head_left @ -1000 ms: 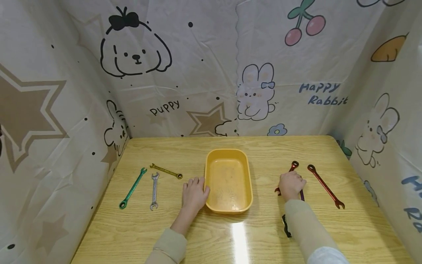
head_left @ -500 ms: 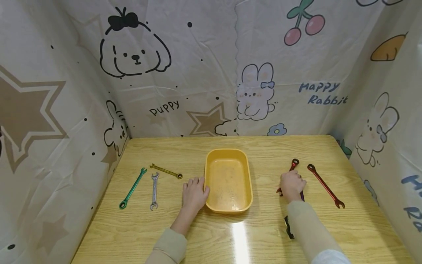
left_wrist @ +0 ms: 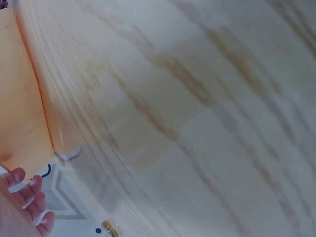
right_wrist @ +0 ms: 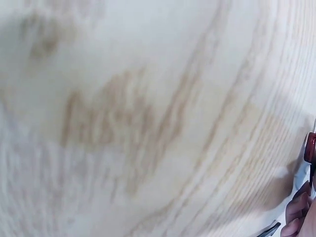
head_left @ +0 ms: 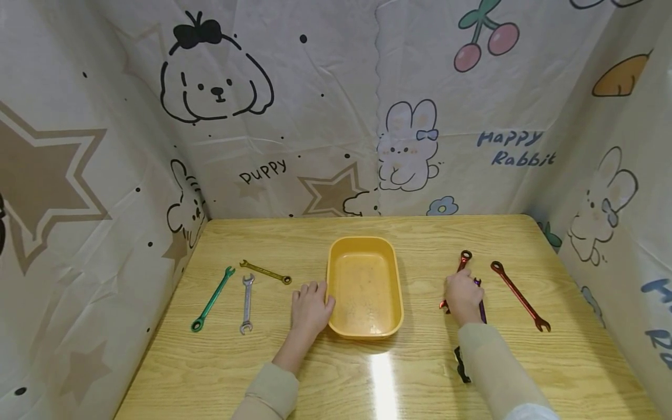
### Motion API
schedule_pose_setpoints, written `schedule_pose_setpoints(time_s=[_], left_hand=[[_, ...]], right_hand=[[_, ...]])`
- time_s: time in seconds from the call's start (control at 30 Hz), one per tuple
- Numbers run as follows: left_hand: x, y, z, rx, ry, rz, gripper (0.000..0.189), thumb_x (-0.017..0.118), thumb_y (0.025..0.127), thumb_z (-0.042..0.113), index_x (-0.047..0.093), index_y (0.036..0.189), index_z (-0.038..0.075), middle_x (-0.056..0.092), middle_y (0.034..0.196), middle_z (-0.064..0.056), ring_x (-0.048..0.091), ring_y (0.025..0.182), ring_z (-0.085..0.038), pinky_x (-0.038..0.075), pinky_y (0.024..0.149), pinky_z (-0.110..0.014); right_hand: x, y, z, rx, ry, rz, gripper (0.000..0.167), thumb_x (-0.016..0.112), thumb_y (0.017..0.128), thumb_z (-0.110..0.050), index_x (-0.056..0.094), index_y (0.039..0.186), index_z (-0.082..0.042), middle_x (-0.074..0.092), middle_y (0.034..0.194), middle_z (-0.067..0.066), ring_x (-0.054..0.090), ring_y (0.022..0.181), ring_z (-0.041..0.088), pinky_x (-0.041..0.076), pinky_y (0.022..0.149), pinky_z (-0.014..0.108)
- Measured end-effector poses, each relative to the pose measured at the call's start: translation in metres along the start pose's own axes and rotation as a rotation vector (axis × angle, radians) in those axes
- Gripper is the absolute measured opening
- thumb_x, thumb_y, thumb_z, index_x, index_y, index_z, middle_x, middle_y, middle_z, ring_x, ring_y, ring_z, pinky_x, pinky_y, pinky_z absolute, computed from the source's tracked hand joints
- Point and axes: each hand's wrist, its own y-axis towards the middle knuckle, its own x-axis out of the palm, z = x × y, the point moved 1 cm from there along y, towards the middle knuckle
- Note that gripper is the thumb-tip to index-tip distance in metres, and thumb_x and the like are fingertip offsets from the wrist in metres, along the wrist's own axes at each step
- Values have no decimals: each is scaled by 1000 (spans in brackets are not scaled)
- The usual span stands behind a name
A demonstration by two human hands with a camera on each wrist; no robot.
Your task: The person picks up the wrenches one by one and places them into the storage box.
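In the head view my left hand (head_left: 311, 309) rests against the left side of a yellow plastic tray (head_left: 397, 291), its thumb at the rim. Its fingers (left_wrist: 34, 183) show beside the tray's wall in the left wrist view. My right hand (head_left: 464, 296) grips a red combination wrench (head_left: 462, 263) by its middle; the ring end sticks out above the hand, the open end at its left. Just to the right of that hand lies a purple wrench (head_left: 482, 312), partly covered. Another red wrench (head_left: 520, 296) lies farther right. The right fingers are mostly cut off in the right wrist view.
Left of the tray lie a green wrench (head_left: 212, 300), a silver double open-end wrench (head_left: 247, 303) and a gold wrench (head_left: 265, 272). A black item (head_left: 461, 364) shows beside the right sleeve. Printed cloth (head_left: 325, 116) hangs around the wooden table (head_left: 336, 379).
The gripped red wrench has shifted slightly, its ring end going up and a little left. More of the purple wrench shows beside the right hand. My left hand and the tray have stayed put.
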Motion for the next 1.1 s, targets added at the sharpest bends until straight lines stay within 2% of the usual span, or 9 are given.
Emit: schedule_pose_setpoints(time_s=[0.23,0.4,0.6,0.77,0.87,1.1], left_hand=[[-1,1,1,-5,8,-2,32,45,91,33,54,113,12,55,105,-8,48,95,-28,35,83,-46],[-2,1,2,-11,15,-7,33,45,91,33,53,115,12,55,105,-8,48,95,-29,35,83,-46],[-1,1,2,-12,17,0,33,46,91,33,53,115,12,55,104,-8,49,95,-29,35,83,-45],[-1,1,2,-5,14,6,34,46,91,33,53,115,11,56,105,-9,49,96,-29,35,83,-45],[-1,1,2,-5,11,7,35,46,90,33,53,117,11,56,106,-9,48,97,-29,35,83,-45],[-1,1,2,-8,9,6,36,45,90,33,53,118,11,56,106,-9,49,96,-29,35,83,-46]], right_hand=[[-4,0,-9,-13,30,42,37,32,94,-17,38,105,18,56,76,33,58,73,46,44,66,56],[-8,-1,-16,-41,15,92,29,35,93,-17,41,91,11,53,63,26,56,59,39,43,55,50],[-11,0,-24,-89,8,139,27,38,93,-17,41,87,10,52,57,23,56,54,36,41,48,46],[-11,1,-28,-125,5,213,24,41,90,-17,40,82,6,51,53,20,54,49,35,39,44,45],[-14,-1,-33,-147,5,238,24,42,89,-17,41,84,6,49,50,17,51,46,32,37,43,45],[-21,-3,-45,-200,-15,255,27,45,89,-19,44,84,8,46,49,13,47,43,26,37,41,42]])
